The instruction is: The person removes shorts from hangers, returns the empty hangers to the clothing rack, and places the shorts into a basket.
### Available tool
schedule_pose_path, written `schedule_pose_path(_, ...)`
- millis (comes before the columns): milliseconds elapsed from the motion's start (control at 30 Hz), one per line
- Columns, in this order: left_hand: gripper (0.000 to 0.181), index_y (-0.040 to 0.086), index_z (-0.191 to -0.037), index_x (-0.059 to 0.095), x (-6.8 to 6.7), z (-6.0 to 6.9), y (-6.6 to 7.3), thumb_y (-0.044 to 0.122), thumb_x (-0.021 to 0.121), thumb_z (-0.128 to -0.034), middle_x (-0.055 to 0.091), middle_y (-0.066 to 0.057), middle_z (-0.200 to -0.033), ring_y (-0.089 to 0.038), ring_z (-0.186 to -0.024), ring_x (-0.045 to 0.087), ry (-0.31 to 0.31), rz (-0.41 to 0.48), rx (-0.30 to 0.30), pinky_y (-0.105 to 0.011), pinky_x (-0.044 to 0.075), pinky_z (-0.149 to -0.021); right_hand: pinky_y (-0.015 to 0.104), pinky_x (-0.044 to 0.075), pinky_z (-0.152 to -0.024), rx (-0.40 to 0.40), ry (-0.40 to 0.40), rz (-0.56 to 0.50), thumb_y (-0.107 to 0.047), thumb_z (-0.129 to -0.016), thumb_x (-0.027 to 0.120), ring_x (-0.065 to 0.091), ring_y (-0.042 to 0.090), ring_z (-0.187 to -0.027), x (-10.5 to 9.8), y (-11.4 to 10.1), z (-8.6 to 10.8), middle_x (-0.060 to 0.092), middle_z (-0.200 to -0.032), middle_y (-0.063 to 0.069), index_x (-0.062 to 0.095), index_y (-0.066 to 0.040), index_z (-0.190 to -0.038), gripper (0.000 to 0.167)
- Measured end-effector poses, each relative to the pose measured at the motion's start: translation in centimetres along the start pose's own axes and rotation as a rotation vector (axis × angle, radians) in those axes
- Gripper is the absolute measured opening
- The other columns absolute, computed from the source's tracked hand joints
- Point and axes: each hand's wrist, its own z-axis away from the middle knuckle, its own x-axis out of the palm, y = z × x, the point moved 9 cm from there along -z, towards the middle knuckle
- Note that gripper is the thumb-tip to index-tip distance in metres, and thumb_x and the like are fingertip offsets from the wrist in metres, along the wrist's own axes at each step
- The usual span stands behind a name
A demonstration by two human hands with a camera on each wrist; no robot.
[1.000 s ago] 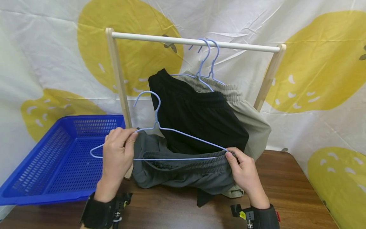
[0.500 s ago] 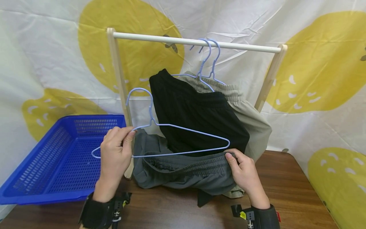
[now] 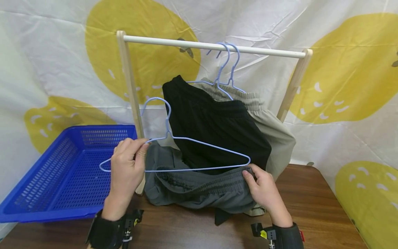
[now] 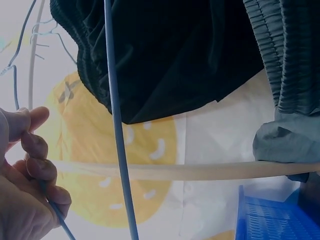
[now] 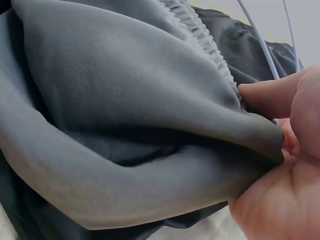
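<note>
The left hand (image 3: 127, 169) grips the left arm of a light-blue wire hanger (image 3: 211, 145), its hook upright. The right hand (image 3: 264, 188) pinches the right end of the elastic waistband of dark grey trousers (image 3: 202, 193), just below the hanger's right corner. The hanger's bottom bar runs along the upper edge of the waistband's opening. In the left wrist view, fingers (image 4: 42, 170) curl round the hanger wire. The right wrist view shows the thumb and palm (image 5: 295, 150) against the folded grey cloth (image 5: 125, 75).
A rack with a white rail (image 3: 174, 42) stands behind the hands. Black trousers (image 3: 214, 128) and beige trousers (image 3: 276, 138) hang from it on two blue hangers. A blue basket (image 3: 40, 216) is at the left, beside the brown table (image 3: 311, 207). A patterned cloth (image 3: 326, 145) covers the wall.
The hanger's right corner has come away from the waistband to just above it, and the hook has shifted left, then slightly back right. The right hand has moved slightly left with the waistband.
</note>
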Motion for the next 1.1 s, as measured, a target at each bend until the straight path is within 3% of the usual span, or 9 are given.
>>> schedule_pose_path(100, 0.005, 0.000, -0.093, 0.077, 0.1, 0.0, 0.2, -0.001, 0.071, -0.0924, 0.055, -0.010, -0.069, -0.029, -0.065, 0.048, -0.005, 0.002, 0.011, -0.039, 0.033, -0.067, 0.037, 0.054, -0.072, 0.000, -0.010, -0.007, 0.000, -0.100, 0.063, 0.062, 0.015, -0.078, 0.2, 0.0, 0.1, 0.071, -0.089, 0.005, 0.070, -0.002, -0.102, 0.008)
schedule_pose_path(300, 0.006, -0.001, -0.093, 0.076, 0.2, -0.1, 0.3, 0.002, 0.072, -0.0933, 0.056, -0.010, -0.070, -0.030, -0.067, 0.050, -0.020, 0.003, 0.022, -0.039, 0.033, -0.068, 0.046, 0.056, -0.082, -0.012, -0.036, -0.016, 0.000, -0.099, 0.063, 0.070, 0.024, -0.094, 0.6, -0.2, 0.2, 0.075, -0.101, 0.009, 0.071, -0.001, -0.108, 0.012)
schedule_pose_path(433, 0.008, -0.001, -0.092, 0.077, 0.2, -0.1, 0.4, 0.004, 0.071, -0.0948, 0.055, -0.009, -0.070, -0.029, -0.066, 0.050, -0.018, 0.010, 0.034, -0.038, 0.032, -0.067, 0.041, 0.055, -0.080, 0.003, -0.083, -0.018, -0.001, -0.099, 0.063, 0.068, 0.021, -0.091, 1.1, 0.0, 0.2, 0.074, -0.102, 0.009, 0.070, -0.002, -0.110, 0.013)
schedule_pose_path(667, 0.007, 0.000, -0.096, 0.077, 0.7, 0.0, 0.5, -0.001, 0.072, -0.0919, 0.055, -0.010, -0.071, -0.028, -0.068, 0.048, -0.079, 0.012, 0.027, -0.035, 0.030, -0.069, 0.038, 0.052, -0.078, 0.007, -0.134, 0.000, -0.004, -0.099, 0.066, 0.065, 0.019, -0.088, 1.4, 0.0, 0.2, 0.073, -0.100, 0.006, 0.069, -0.004, -0.112, 0.014)
schedule_pose_path(967, 0.013, 0.002, -0.095, 0.079, 0.7, 0.1, 0.7, -0.006, 0.075, -0.0861, 0.057, -0.009, -0.071, -0.029, -0.066, 0.048, -0.049, 0.026, 0.045, -0.036, 0.029, -0.067, 0.040, 0.053, -0.081, 0.028, -0.179, -0.002, -0.009, -0.096, 0.072, 0.067, 0.020, -0.091, 1.7, 0.2, 0.1, 0.073, -0.101, 0.007, 0.070, -0.004, -0.112, 0.016)
schedule_pose_path(1100, 0.008, 0.002, -0.095, 0.079, 0.9, 0.2, 0.7, -0.002, 0.074, -0.0883, 0.058, -0.009, -0.071, -0.029, -0.066, 0.049, -0.053, 0.026, 0.056, -0.037, 0.030, -0.068, 0.038, 0.054, -0.081, 0.028, -0.171, 0.006, -0.009, -0.093, 0.075, 0.067, 0.019, -0.091, 1.5, 0.4, 0.2, 0.074, -0.100, 0.005, 0.071, -0.004, -0.110, 0.018)
